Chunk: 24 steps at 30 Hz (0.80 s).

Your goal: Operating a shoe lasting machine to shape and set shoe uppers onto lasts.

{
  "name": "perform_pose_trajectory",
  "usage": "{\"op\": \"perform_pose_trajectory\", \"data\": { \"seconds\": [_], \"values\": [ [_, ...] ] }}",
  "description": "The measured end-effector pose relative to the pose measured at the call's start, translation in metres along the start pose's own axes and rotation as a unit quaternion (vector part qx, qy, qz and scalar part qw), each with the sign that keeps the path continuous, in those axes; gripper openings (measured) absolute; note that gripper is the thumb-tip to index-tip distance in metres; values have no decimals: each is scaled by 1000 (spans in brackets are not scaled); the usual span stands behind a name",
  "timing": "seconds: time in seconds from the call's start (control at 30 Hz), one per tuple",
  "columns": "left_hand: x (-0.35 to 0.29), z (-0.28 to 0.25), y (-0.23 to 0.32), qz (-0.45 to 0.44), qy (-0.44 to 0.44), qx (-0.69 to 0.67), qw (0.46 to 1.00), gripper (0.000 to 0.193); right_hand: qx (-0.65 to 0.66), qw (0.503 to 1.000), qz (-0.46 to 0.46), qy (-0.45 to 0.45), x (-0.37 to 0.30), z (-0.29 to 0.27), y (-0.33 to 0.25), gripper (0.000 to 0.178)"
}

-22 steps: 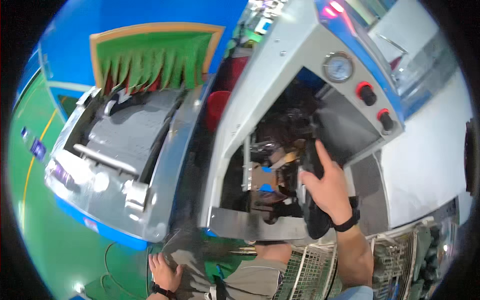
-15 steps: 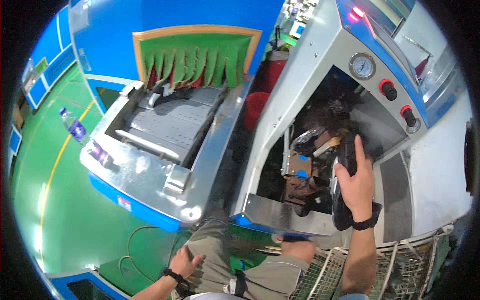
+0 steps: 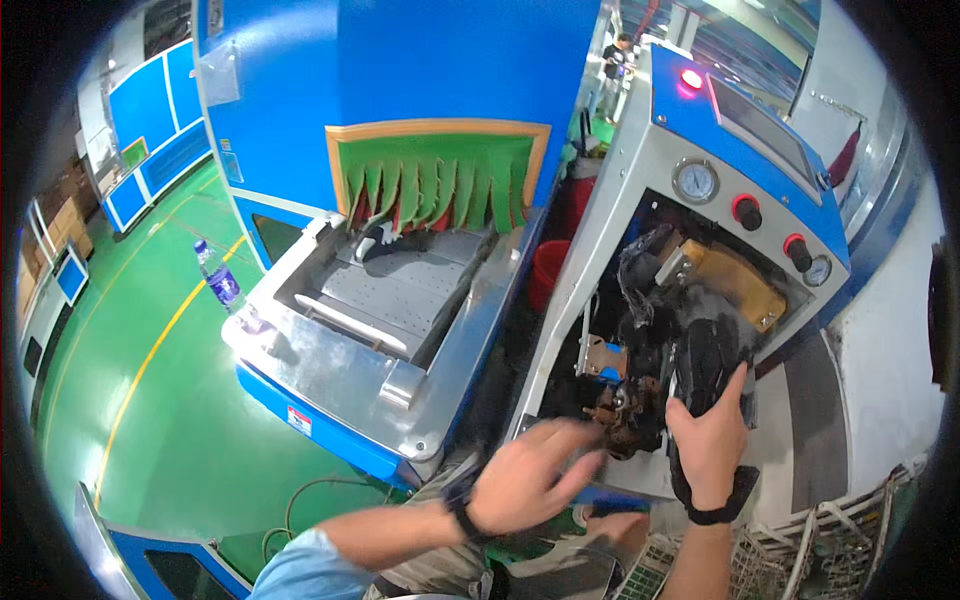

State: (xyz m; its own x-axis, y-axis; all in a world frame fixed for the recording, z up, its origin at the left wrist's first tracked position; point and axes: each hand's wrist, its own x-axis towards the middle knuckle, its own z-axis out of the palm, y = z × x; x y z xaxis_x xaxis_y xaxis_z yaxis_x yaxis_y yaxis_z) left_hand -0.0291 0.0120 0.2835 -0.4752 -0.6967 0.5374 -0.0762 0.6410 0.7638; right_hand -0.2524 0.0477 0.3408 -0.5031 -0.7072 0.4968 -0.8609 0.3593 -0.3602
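Note:
My right hand (image 3: 712,445) grips a black shoe (image 3: 703,365) with a pale strip along its left edge. The shoe is at the opening of the grey-and-blue machine (image 3: 560,330), beside dark metal parts and a small bracket (image 3: 603,358) with blue patches. My fingers and palm hide the shoe's near end. My left hand (image 3: 530,478), blurred by motion, is in front of the machine's lower front edge. Its thumb is apart from the fingers and nothing shows in it. A tan pad (image 3: 735,285) sits inside the opening, above the shoe.
To the left, a conveyor (image 3: 400,290) runs under a green strip curtain (image 3: 440,180) and carries a black-and-white item (image 3: 375,242). A plastic bottle (image 3: 220,278) stands on its metal corner. Gauges (image 3: 695,180) and red-collared knobs (image 3: 746,211) line the machine. White wire baskets (image 3: 800,540) are at lower right.
My left hand has lifted off my leg and moved up and right toward the machine. My right hand still holds the shoe. The tan pad shows more fully, and the view has shifted.

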Motion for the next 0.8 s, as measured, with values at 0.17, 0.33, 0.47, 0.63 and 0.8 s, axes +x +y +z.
{"op": "perform_pose_trajectory", "data": {
  "seconds": [0.17,0.33,0.47,0.63,0.8],
  "values": [
    [143,58,34,29,26,113,993,52,-3,997,43,-62,-1,-6,1,71],
    [216,129,31,-87,-192,289,934,48,24,1000,-6,-12,-5,11,17,57],
    [195,142,24,-96,-67,242,963,41,86,996,6,12,-10,19,33,47],
    [173,149,22,-99,62,187,975,37,202,979,-31,8,-16,45,56,50],
    [146,128,47,-86,72,194,975,37,118,955,-265,68,-39,32,78,70]
  ]
}}
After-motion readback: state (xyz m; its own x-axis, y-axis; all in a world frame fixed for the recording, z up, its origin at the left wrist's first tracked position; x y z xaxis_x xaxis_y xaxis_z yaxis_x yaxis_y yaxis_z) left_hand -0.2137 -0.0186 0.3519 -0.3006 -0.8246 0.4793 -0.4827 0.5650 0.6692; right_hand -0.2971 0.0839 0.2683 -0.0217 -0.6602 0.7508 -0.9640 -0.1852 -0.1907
